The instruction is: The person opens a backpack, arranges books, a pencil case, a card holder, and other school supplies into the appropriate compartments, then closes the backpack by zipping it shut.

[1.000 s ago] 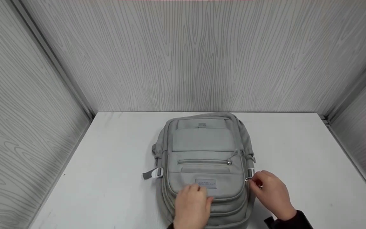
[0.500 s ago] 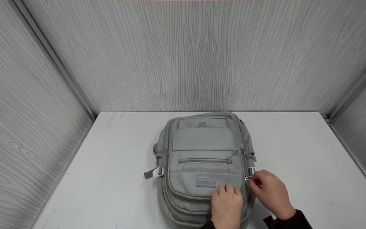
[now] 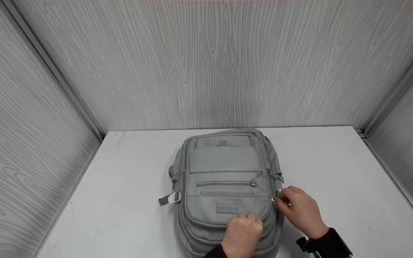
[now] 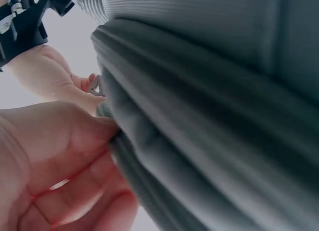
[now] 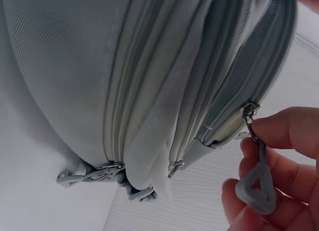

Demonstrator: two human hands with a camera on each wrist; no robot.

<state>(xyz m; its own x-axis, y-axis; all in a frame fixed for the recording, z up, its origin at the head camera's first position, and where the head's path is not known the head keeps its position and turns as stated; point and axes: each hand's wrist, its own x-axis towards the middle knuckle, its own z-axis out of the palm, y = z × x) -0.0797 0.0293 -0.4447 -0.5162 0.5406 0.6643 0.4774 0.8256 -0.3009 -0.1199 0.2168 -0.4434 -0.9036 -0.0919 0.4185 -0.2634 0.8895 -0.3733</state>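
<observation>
A grey backpack [image 3: 224,159] lies on its back, front pockets upward. At its lower right side, my right hand [image 3: 301,211] pinches a zipper pull [image 5: 253,128] between thumb and fingers, and a triangular rubber tab [image 5: 259,188] hangs from it against the fingers. That zipper's pocket gapes a little in the right wrist view. My left hand [image 3: 243,233] is at the bottom of the front pocket, below the label [image 3: 227,208]. In the left wrist view, the left thumb and fingers pinch the fabric edge [image 4: 144,176]. Its fingertips are partly hidden behind the cloth.
The backpack rests on a white table [image 3: 131,172]. A side strap with a white buckle [image 3: 174,197] sticks out to the left. Another zipper pull [image 3: 253,184] lies on the front pocket. Wood-patterned panels [image 3: 210,64] stand behind and at both sides.
My left hand has slid rightward along the pocket's lower edge, then slightly back left. The right hand stays at the zipper on the right side. The whole head view has shifted a little.
</observation>
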